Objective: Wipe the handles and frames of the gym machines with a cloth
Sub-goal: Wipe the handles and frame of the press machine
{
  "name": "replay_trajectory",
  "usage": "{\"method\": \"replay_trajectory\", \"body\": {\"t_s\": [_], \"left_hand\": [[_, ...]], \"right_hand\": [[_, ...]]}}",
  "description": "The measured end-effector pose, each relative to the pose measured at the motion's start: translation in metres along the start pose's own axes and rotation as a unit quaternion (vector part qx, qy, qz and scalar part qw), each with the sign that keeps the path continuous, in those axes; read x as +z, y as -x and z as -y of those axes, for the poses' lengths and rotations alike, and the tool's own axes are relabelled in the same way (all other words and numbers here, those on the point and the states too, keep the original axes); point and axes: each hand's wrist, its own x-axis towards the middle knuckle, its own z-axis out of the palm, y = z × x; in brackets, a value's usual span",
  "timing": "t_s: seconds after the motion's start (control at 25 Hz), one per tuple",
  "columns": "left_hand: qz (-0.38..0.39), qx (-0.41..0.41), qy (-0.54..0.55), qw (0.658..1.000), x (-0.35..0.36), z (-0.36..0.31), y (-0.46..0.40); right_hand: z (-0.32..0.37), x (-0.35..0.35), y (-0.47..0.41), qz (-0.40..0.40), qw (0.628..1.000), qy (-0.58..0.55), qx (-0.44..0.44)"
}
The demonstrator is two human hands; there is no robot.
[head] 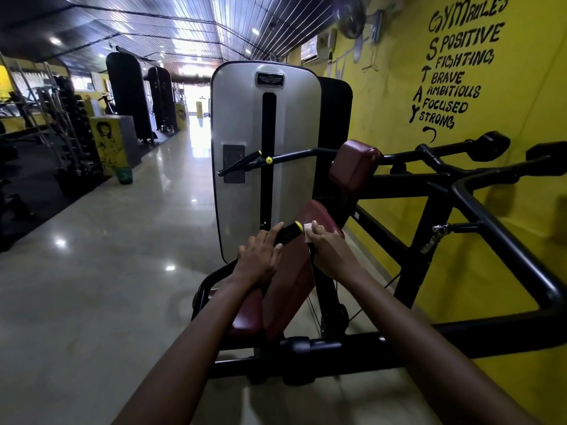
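A glossy tiled floor runs down a long gym, with a yellow wall lettered with gym rules just right of the weight machine. In front of the machine's grey shroud, a black handle with a yellow end cap lies slanted — its long axis rising toward the upper right. The left hand rests on the grip, fingers loosely curled. The right hand pinches a small white cloth against the yellow-capped end — fingers closed on it.
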Motion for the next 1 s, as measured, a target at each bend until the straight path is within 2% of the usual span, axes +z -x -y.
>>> {"method": "replay_trajectory", "body": {"t_s": [0.2, 0.36, 0.52, 0.72, 1.0], "left_hand": [[0.003, -0.001, -0.006, 1.0, -0.002, -0.001, 0.004], [0.011, 0.001, -0.037, 0.999, -0.002, -0.002, 0.004], [0.008, 0.01, -0.059, 0.998, -0.002, -0.001, 0.005], [-0.019, 0.029, -0.056, 0.998, -0.003, -0.003, 0.012], [0.0, 0.011, -0.076, 0.997, -0.003, -0.004, 0.019]], "right_hand": [[0.003, -0.005, -0.001, 0.01, 0.998, -0.034, 0.061], [-0.003, -0.002, 0.007, 0.005, 0.985, -0.118, 0.128], [0.0, -0.005, 0.018, 0.01, 0.977, -0.159, 0.141], [0.005, -0.015, 0.034, 0.038, 0.975, -0.154, 0.158], [0.01, -0.023, 0.054, 0.105, 0.961, -0.167, 0.194]]}}
